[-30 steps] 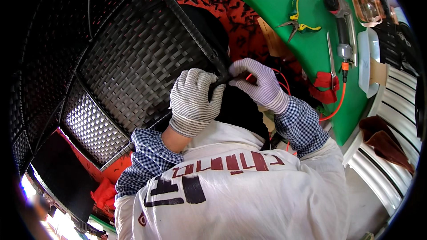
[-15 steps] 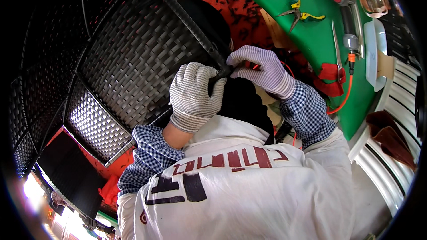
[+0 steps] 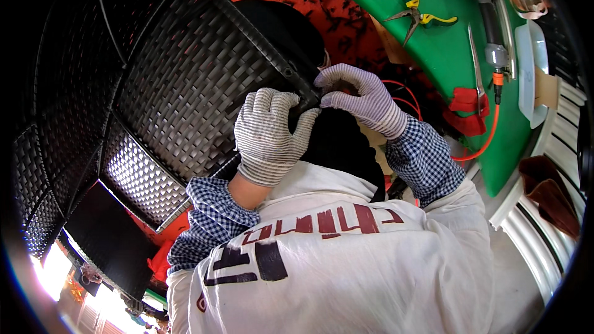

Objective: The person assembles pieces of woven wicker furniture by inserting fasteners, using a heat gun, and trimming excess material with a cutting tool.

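- Shears [image 3: 413, 12] and air tool [image 3: 492, 25] are appearing farther up and right in view than in the first frame; left hand [image 3: 269, 133] and right hand [image 3: 364, 98] are staying at the lower end of the rail [image 3: 263, 44].
- Left hand, in a striped glove, is clamping on the rail, fingers and thumb lying on either side.
- Right hand, likewise gloved, is holding forefinger and thumb slightly apart beside the rail's tip; whether they are pinching anything cannot be told in the dark there.
- Rail is running along the right edge of the black woven panel [image 3: 198, 74], its lower end lying between the hands.
- Shears are lying spread on the green table [image 3: 442, 65]; air tool is resting to their right, joining an orange hose [image 3: 482, 152].
- Silver tool [image 3: 476, 65] is lying partly on red cloth [image 3: 465, 122].
- Dark scraps are littering the red floor [image 3: 349, 18].
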`<state>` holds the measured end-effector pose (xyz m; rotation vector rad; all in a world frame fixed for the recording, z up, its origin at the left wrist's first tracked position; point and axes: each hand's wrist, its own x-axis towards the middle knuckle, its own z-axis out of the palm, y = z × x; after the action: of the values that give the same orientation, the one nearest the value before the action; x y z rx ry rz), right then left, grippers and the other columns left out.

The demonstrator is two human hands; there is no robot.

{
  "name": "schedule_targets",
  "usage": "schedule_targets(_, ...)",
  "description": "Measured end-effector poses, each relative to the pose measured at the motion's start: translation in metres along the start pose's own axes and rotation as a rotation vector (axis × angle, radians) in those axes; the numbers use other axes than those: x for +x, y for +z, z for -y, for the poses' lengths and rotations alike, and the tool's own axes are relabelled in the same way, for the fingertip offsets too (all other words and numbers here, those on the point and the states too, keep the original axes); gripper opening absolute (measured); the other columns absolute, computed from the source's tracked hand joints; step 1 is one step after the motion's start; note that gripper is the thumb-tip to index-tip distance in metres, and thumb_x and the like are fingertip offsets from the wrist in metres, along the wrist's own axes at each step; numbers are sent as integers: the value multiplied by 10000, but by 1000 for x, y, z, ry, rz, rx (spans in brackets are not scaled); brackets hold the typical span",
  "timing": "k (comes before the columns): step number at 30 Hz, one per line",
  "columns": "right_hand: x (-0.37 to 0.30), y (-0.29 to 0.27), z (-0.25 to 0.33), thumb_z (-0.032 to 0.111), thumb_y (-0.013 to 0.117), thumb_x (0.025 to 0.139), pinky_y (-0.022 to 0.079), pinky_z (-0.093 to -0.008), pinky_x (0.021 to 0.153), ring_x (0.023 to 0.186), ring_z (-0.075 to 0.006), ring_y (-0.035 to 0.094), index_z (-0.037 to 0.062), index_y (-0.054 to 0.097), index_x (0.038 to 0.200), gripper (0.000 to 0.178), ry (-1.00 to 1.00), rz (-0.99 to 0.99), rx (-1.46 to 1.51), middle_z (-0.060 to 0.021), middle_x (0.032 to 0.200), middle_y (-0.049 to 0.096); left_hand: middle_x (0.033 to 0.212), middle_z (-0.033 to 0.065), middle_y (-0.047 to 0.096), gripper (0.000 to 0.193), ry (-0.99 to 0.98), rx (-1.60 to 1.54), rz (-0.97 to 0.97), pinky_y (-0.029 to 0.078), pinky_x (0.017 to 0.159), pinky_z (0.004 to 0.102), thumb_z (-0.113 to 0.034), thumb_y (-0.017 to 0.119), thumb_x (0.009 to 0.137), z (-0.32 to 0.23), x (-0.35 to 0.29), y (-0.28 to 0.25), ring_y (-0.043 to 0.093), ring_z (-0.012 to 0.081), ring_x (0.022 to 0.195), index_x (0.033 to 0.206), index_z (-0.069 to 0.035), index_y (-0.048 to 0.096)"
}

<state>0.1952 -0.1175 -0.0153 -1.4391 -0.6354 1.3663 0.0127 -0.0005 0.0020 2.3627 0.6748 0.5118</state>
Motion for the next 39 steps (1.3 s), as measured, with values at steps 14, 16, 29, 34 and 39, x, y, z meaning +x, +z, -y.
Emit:
schedule_targets(14, 16, -10, 17, 64, 806, 863, 550, -286, 931, 959, -107, 671, -15, 709, 1076, 247, 211, 107, -81, -35, 998, 710, 858, 104, 617, 254, -54, 32, 15, 528, 646, 418, -154, 864, 744, -1, 2, 4, 616, 287, 771, 907, -55, 696)
schedule_targets(16, 9, -7, 16, 65, 801, 870, 558, -280, 902, 947, -109, 681, -5, 709, 1099, 256, 117, 59, -111, -39, 992, 721, 855, 104, 615, 255, -48, 12, -5, 527, 644, 419, -153, 865, 742, 0, 1, 6, 614, 288, 768, 907, -53, 698)
schedule_targets(29, -16, 2, 15, 56, 769, 892, 571, -292, 878, 938, -188, 724, 18, 713, 1132, 249, -177, -144, -461, -103, 1050, 727, 878, 128, 615, 263, -23, -59, 42, 530, 686, 439, -112, 841, 753, 2, -1, -2, 612, 322, 797, 952, -27, 693)
schedule_targets(34, -18, 11, 16, 25, 767, 883, 571, -304, 886, 929, -191, 725, 25, 697, 1170, 296, -245, -164, -473, -110, 1055, 723, 887, 132, 618, 258, -55, -81, 34, 534, 701, 445, -111, 832, 757, -1, -3, -2, 615, 330, 816, 957, -24, 694)
schedule_targets(39, -10, 13, 19, -17, 780, 841, 577, -314, 881, 914, -220, 726, 34, 677, 1193, 370, -293, -59, -489, -98, 988, 699, 901, 136, 620, 251, -51, -68, 46, 534, 701, 445, -111, 817, 765, 1, -4, 0, 617, 331, 828, 966, -24, 695)
